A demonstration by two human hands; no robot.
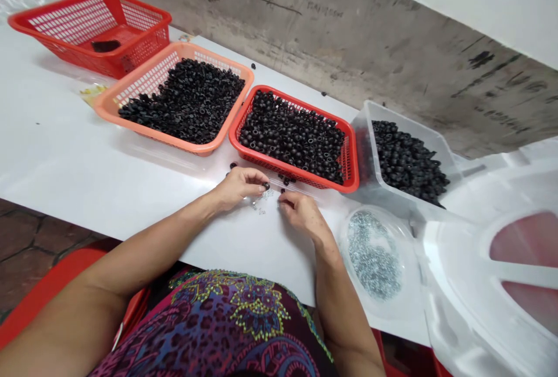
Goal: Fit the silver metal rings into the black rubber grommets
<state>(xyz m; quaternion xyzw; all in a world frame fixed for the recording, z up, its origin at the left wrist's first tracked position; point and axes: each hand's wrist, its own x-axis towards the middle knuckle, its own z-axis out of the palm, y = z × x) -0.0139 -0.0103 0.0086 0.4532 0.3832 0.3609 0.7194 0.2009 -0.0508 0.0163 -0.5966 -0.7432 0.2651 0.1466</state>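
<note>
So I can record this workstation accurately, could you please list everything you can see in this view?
Large red plastic basket: one, red, far left on the white table, dark clump inside.
Orange plastic basket: one, salmon-orange, next along, heaped with black ring-shaped pieces.
Smaller red basket: one, red, next along, full of black pieces.
Clear plastic tub: one, clear, further right, holding black pieces.
Clear round container: one, clear, right of the hands, holding silver pieces.
Loose silver pieces: several, silver, between the hands.
White moulded plastic: one, white, far right.
Concrete wall: one, grey, behind the table.
Red seat: one, red, lower left.
Left hand: one, pinching a black piece.
Right hand: one, fingers curled beside the loose silver pieces.
Patterned garment: one, multicoloured, lower middle.
</note>
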